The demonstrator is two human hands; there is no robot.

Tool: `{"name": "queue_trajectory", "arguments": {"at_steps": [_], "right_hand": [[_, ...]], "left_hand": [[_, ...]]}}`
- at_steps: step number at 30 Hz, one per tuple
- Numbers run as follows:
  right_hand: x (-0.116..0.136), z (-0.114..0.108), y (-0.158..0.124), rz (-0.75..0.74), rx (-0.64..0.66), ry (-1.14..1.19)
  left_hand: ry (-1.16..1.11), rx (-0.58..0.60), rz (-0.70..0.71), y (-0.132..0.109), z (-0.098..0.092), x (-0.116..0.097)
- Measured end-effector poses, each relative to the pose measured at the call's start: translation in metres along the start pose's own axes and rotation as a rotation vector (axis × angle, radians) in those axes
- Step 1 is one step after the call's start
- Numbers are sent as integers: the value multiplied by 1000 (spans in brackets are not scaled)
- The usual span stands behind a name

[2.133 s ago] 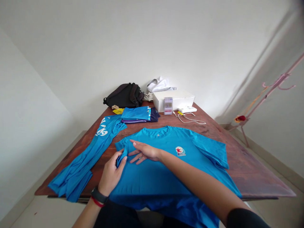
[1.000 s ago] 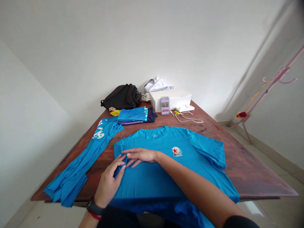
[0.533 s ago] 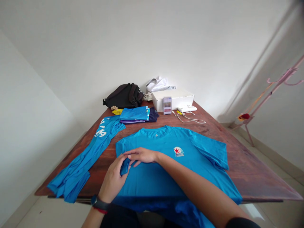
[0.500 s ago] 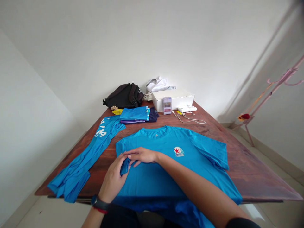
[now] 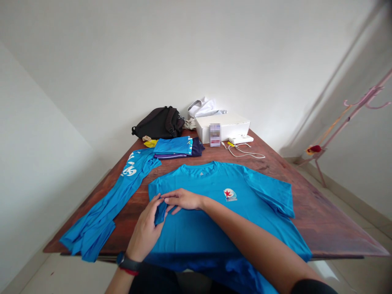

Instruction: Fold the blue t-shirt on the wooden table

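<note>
A bright blue T-shirt (image 5: 220, 212) with a small red star badge lies face up on the brown wooden table (image 5: 309, 208), its hem hanging over the near edge. My left hand (image 5: 147, 228) pinches the folded-in left sleeve of that shirt, fingers closed on the cloth. My right hand (image 5: 182, 200) reaches across and lies flat on the shirt beside the fold, fingers stretched out and touching the left hand's fingertips. A black watch sits on my left wrist.
A second blue garment (image 5: 110, 204) with white print lies stretched along the table's left side. Behind are a stack of folded clothes (image 5: 176, 147), a black bag (image 5: 157, 122), a white box (image 5: 226, 125), a white charger with cable (image 5: 241, 141). A pink rack (image 5: 346, 118) stands at right.
My left hand has gathered the sleeve further inward and closed on it. My right hand slid slightly back toward me and stays flat on the shirt.
</note>
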State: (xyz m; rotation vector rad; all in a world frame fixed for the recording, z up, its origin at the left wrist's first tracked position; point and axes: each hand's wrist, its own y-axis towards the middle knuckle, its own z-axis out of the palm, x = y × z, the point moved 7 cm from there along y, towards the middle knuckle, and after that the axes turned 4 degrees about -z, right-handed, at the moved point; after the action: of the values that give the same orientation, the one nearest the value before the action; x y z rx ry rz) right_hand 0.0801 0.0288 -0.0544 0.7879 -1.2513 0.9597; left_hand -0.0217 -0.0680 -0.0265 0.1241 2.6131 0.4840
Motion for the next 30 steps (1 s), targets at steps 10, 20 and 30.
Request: {"name": "queue_trajectory", "arguments": {"at_steps": [10,20,30], "right_hand": [[-1,0,0,21,-5,11],[6,1,-4,-15,-3,18],[4,2,-4,57,-41,38]], "left_hand": [[13,17,-12,0,1,1],[-26,19,-19,0,0,2],[-26,53,24,-2,5,3]]}}
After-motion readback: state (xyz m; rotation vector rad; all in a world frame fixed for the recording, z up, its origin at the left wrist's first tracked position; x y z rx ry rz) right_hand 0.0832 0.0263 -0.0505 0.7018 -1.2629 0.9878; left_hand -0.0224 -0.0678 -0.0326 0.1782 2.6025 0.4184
